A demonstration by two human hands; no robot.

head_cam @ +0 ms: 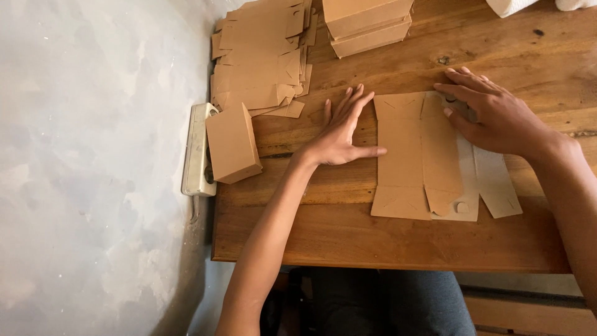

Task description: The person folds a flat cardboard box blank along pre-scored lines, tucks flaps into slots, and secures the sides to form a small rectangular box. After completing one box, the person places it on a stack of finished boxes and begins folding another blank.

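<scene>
Neither hand grasps anything: both lie open, fingers spread flat. The left hand (339,134) presses palm-down on the wooden desk (373,239), its thumb tip touching the left edge of a flat, unfolded brown cardboard box blank (404,155). The right hand (497,115) rests palm-down on the blank's upper right part, fingertips near its far edge, covering part of a paler panel. The blank lies near the middle of the desk, toward the front edge, with its long panels running front to back and small flaps at both ends.

Further out, at the left edge of the desk, a small assembled brown box (233,144) sits partly over the side, beside a white power strip (198,152) that lies between the desk and the grey wall (93,155). At the far left corner is a stack of flat cardboard blanks (261,56). Beyond it, along the far edge, sit two stacked brown boxes (367,25), and at the far right corner something white (516,6) shows.
</scene>
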